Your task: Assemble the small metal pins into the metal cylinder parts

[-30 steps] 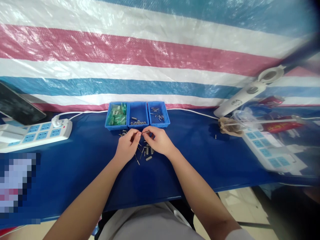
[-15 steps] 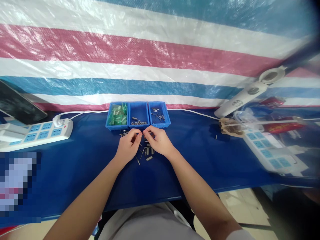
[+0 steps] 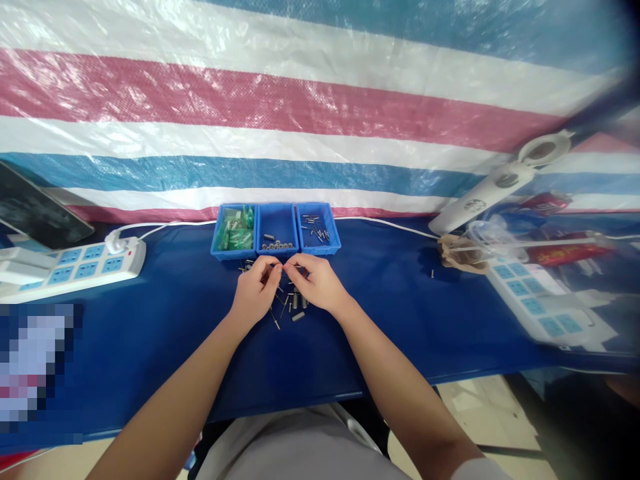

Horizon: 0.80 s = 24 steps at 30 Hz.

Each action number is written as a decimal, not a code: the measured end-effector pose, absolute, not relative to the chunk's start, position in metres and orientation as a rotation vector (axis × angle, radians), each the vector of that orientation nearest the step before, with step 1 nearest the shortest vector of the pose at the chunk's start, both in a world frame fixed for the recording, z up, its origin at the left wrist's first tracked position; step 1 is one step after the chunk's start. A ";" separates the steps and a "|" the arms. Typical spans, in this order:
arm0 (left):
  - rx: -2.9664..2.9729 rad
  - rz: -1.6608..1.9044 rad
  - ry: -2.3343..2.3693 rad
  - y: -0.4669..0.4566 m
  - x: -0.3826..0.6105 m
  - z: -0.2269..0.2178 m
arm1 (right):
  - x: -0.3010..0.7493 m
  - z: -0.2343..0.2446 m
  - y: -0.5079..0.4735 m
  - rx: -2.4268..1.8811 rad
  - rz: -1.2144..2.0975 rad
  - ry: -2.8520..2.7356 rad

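Observation:
My left hand (image 3: 256, 288) and my right hand (image 3: 319, 283) meet fingertip to fingertip over a blue table (image 3: 400, 320). Both are closed in a pinch; whatever lies between the fingers is too small and hidden to name. Below and between them is a loose pile of thin metal pins that look like blind rivets (image 3: 275, 320), with several short metal cylinders (image 3: 299, 316). Just beyond my fingers stand three blue bins: the left bin (image 3: 235, 255) holds green packets, the middle bin (image 3: 277, 213) small round metal parts and a cylinder, the right bin (image 3: 320, 251) thin metal pins.
A white power strip (image 3: 125, 261) lies at the left beside a dark screen (image 3: 43, 207). At the right are another power strip (image 3: 533, 303), a white folded device (image 3: 483, 199) and a brown paper wrapper (image 3: 463, 257). One small metal piece (image 3: 433, 274) lies apart.
Almost nothing differs. Both hands stay pinched together, with only a very slight shift of the fingertips.

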<state>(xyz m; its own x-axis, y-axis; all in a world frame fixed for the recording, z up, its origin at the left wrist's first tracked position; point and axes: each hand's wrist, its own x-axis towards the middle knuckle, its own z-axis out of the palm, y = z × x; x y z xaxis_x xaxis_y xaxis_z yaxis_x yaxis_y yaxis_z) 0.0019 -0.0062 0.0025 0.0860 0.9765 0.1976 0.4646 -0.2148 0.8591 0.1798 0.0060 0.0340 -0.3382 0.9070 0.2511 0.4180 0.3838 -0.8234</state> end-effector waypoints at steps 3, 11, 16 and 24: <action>1.757 1.075 1.397 -0.006 0.002 0.001 | 0.180 0.033 0.006 -1.180 0.857 -1.917; 1.806 1.064 1.427 -0.006 0.002 0.002 | 0.179 0.029 0.008 -1.142 0.892 -1.837; 1.779 1.065 1.475 -0.005 0.001 0.001 | 0.178 0.023 0.009 -1.067 0.825 -1.842; 1.756 1.098 1.426 -0.005 0.003 0.000 | 0.179 0.026 0.009 -1.120 0.811 -1.898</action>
<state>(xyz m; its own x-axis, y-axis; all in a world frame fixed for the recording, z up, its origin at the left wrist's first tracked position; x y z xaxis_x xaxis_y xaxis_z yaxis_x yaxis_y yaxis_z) 0.0030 -0.0055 0.0004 0.0726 0.9729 0.2194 0.4609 -0.2279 0.8577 0.1794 0.0089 0.0259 -0.3146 0.9020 0.2958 0.4099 0.4102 -0.8147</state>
